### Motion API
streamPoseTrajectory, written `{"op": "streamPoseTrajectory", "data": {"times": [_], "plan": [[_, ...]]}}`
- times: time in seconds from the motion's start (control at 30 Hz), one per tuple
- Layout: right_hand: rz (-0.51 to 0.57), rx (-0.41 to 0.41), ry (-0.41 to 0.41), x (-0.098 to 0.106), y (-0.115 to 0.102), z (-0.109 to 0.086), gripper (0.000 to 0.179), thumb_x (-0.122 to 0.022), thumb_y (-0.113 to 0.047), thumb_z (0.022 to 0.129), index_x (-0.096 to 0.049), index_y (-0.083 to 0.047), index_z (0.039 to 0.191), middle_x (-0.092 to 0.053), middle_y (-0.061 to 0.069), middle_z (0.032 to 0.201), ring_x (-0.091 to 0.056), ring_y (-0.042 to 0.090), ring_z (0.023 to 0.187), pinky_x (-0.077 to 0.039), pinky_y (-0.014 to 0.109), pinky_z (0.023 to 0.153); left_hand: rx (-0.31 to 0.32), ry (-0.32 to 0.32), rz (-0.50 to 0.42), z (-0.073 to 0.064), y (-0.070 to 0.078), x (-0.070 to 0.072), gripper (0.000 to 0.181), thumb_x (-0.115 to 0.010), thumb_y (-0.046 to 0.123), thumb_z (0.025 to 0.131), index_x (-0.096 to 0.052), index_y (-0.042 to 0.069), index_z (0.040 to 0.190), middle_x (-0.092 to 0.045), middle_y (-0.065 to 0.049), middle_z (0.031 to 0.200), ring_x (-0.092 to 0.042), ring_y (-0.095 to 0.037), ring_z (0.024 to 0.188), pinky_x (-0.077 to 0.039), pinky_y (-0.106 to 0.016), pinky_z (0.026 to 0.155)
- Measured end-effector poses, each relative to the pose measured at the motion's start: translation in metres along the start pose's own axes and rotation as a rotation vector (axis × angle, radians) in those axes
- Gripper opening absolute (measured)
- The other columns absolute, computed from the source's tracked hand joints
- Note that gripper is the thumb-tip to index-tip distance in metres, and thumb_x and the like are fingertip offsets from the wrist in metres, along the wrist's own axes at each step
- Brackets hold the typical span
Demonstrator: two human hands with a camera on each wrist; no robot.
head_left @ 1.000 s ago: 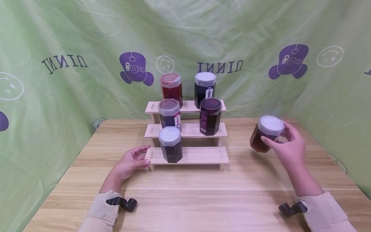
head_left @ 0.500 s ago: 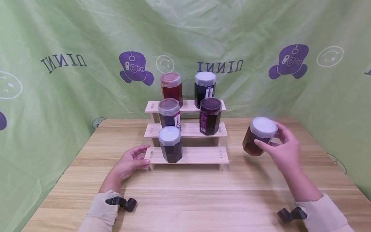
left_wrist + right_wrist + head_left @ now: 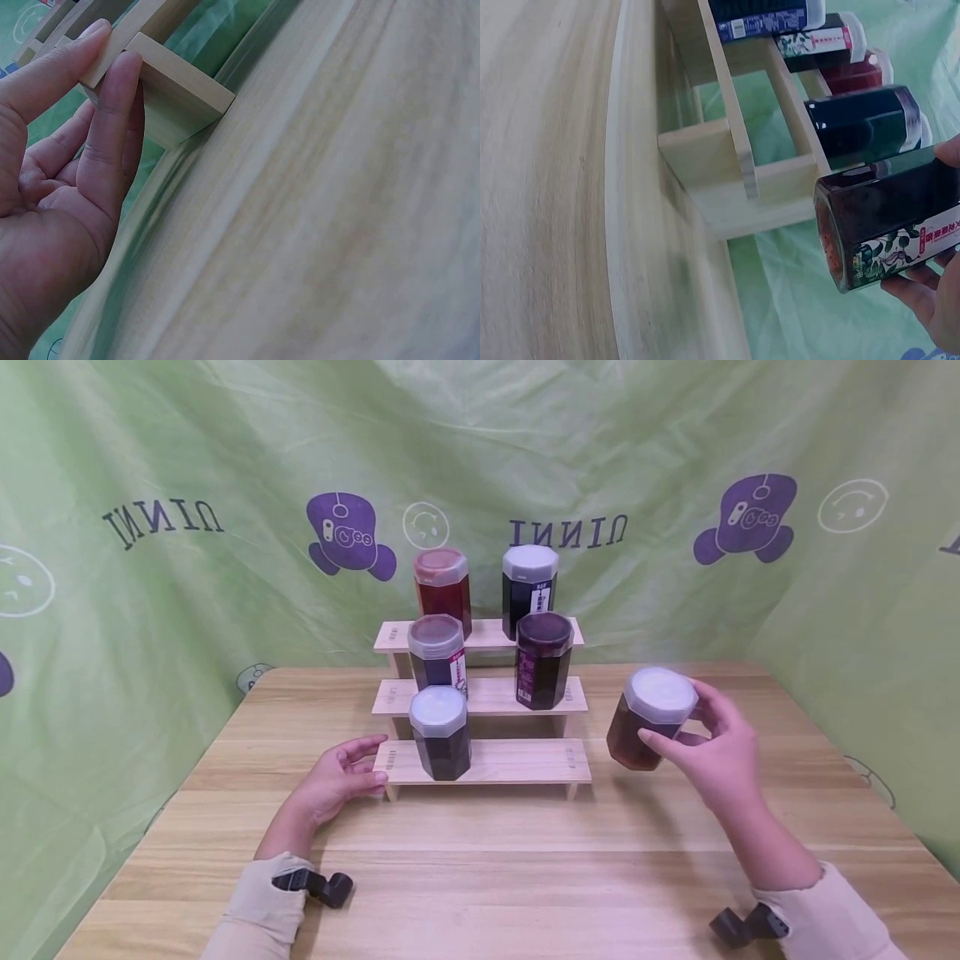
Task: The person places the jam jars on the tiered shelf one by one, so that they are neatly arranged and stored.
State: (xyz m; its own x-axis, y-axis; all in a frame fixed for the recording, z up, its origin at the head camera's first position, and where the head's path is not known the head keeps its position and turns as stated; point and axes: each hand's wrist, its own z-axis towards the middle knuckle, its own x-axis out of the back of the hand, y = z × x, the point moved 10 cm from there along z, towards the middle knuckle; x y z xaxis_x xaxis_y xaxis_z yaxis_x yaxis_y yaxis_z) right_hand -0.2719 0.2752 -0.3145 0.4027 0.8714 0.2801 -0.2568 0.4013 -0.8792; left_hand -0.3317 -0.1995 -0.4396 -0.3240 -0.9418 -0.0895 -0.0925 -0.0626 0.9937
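My right hand (image 3: 716,747) grips an octagonal jar (image 3: 651,718) with dark contents and a whitish lid, tilted and held above the table right of a three-step wooden shelf (image 3: 517,764). In the right wrist view this jar (image 3: 892,217) shows a label with leaves. At the shelf's lowest step, my left hand (image 3: 341,779) pinches the left end between thumb and fingers; the left wrist view shows the fingertips on the corner of the wood (image 3: 184,79). One dark jar (image 3: 440,735) stands on the lowest step, toward its left.
The middle step carries a jar with a pink-edged label (image 3: 437,652) and a dark purple jar (image 3: 543,662). On the top step are a red jar (image 3: 444,593) and a dark jar with a white lid (image 3: 529,593). A green printed curtain (image 3: 247,585) hangs behind the wooden table (image 3: 480,877).
My right hand has carried its jar leftward and slightly nearer to me, closer to the shelf. The left hand stays at the shelf's end, and the other jars have not moved.
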Motion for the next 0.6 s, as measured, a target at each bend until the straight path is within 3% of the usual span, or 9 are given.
{"op": "streamPoseTrajectory", "data": {"times": [0.17,0.6], "plan": [[0.010,0.025,-0.036,-0.008,-0.006,-0.004,0.083,-0.087,0.000,0.067,-0.048,-0.003,0.140,-0.060,0.000,0.117,-0.056,0.009,0.102,-0.056,0.015,0.077,-0.004,-0.003,-0.001,0.000,0.001,-0.001,0.077,-0.067,-0.014,0.081,-0.027,-0.010,0.147,-0.050,-0.014,0.131,-0.067,-0.022,0.098,-0.061,-0.037,0.079],[0.081,0.015,-0.119,-0.031,-0.016,-0.014,0.082,-0.087,-0.001,0.068,-0.048,-0.004,0.140,-0.059,0.009,0.122,-0.057,0.013,0.105,-0.057,0.020,0.080,-0.003,-0.007,-0.004,0.000,0.000,0.000,0.077,-0.067,-0.013,0.081,-0.027,-0.010,0.147,-0.051,-0.015,0.131,-0.067,-0.022,0.098,-0.061,-0.037,0.079]]}}
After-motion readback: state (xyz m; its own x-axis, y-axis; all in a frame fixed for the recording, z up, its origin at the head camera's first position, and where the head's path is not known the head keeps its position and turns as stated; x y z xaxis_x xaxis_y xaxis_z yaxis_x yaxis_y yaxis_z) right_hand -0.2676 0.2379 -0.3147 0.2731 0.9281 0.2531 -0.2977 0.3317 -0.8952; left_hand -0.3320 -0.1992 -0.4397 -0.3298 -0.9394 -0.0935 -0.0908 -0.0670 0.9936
